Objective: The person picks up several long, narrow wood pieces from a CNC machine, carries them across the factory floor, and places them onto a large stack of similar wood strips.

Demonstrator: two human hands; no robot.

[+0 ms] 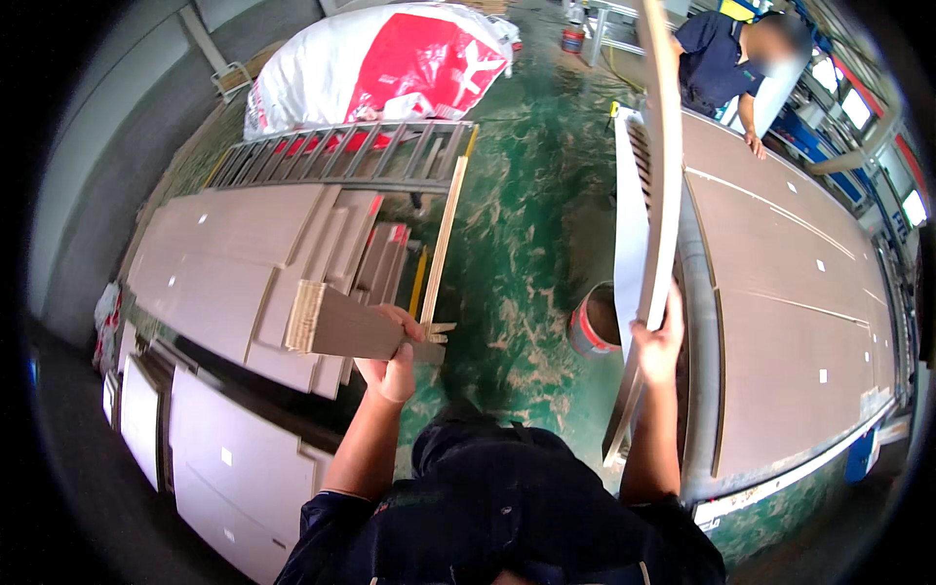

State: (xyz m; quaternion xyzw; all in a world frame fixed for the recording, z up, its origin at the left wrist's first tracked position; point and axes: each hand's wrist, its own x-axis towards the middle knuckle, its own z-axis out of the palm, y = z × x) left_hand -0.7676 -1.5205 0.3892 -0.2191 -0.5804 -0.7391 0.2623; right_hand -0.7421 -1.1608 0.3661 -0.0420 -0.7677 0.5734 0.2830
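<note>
My left hand (392,363) is closed around a bundle of narrow brown board strips (349,324), its pale layered ends facing left. That bundle is held over the near right edge of the stacked brown panels (229,229). On the right, my right hand (660,341) grips a long narrow board (666,185) with a pale edge. The board runs from the top of the view down past my wrist, beside the work table. Its top end is cut off by the picture's rim.
A co-worker (721,63) stands at the far right, one hand on the table loaded with brown panels (780,263). A bucket (595,320) sits on the green floor between the stacks. Behind the left stack are a metal rack (341,156) and a large white-and-red sack (380,68). Pale panels (234,468) lie at lower left.
</note>
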